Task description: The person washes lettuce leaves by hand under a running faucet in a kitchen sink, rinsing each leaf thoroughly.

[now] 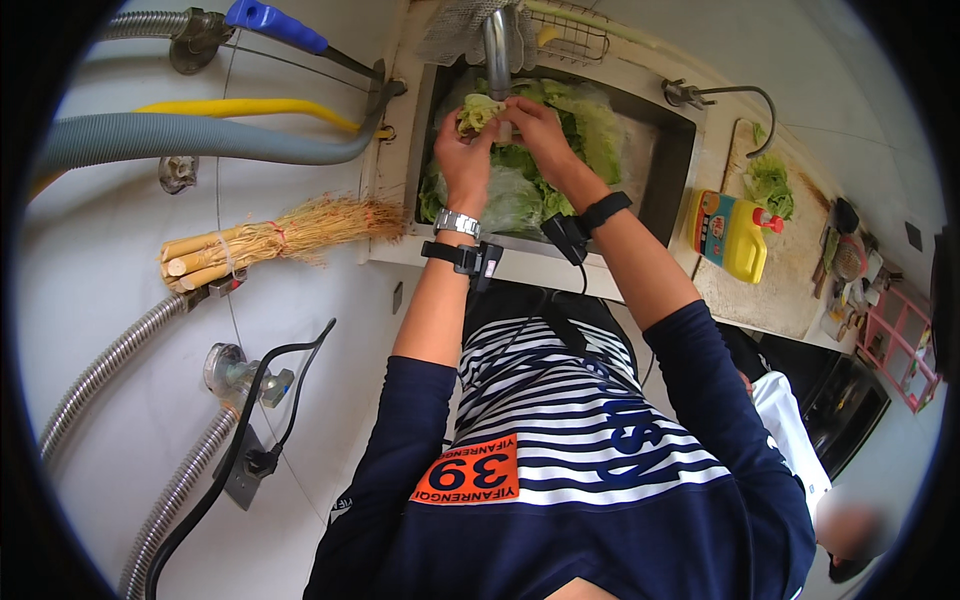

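Observation:
Under the metal tap (496, 52), my left hand (465, 161) grips a small head of leafy lettuce (478, 112). My right hand (541, 139) meets it from the other side, its fingertips pinching the pale stem end. Whether water runs from the tap I cannot tell. Both hands are over the stainless steel sink (660, 172). Loose green lettuce leaves (600, 142) fill much of the basin below. Clear plastic film or a bag (510, 199) seems to lie among them. My forearms hide part of the basin's near side.
Right of the sink, a yellow jug (739, 236) stands near more lettuce (769, 184) on the counter. A wire basket (574, 37) sits behind the tap. A straw whisk (277, 240), grey hose (210, 141) and blue-handled tool (277, 24) are at left. Another person (784, 420) is at lower right.

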`<control>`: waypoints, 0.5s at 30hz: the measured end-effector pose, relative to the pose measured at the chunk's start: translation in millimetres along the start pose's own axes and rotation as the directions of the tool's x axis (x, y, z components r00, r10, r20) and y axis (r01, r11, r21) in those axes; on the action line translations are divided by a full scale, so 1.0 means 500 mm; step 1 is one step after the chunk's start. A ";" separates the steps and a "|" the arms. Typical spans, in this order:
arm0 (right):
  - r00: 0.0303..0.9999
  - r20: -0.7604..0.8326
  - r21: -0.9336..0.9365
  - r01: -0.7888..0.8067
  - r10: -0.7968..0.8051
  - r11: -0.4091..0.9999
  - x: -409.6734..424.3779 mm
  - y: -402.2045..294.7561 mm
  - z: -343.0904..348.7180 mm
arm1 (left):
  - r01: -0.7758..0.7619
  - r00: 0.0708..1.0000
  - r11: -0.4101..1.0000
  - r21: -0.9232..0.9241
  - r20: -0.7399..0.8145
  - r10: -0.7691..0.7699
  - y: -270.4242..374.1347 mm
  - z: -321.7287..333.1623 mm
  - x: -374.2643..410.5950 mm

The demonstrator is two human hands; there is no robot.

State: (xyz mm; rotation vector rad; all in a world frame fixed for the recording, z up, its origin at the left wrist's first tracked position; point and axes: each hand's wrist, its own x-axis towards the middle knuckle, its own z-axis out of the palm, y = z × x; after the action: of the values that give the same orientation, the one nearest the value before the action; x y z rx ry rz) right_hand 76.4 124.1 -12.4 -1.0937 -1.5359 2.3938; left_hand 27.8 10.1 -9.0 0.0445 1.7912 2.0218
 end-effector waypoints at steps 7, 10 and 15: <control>0.998 0.042 -0.107 0.046 -0.041 0.993 0.011 0.002 -0.011 | -0.002 1.000 1.000 0.005 -0.007 0.002 0.001 0.003 -0.004; 0.995 0.049 -0.091 0.089 -0.085 0.992 -0.004 0.008 -0.014 | 0.005 1.000 1.000 0.020 0.018 -0.005 -0.011 -0.001 -0.003; 0.999 -0.032 0.023 -0.039 0.040 0.999 -0.017 -0.012 -0.031 | 0.107 0.991 0.994 -0.037 0.079 -0.104 -0.009 -0.001 -0.019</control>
State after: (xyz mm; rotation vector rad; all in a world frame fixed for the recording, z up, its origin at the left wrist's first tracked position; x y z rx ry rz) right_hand 90.2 135.2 -6.8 -1.1632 -1.4878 2.4003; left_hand 37.4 6.8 -10.7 0.0144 1.6692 1.9547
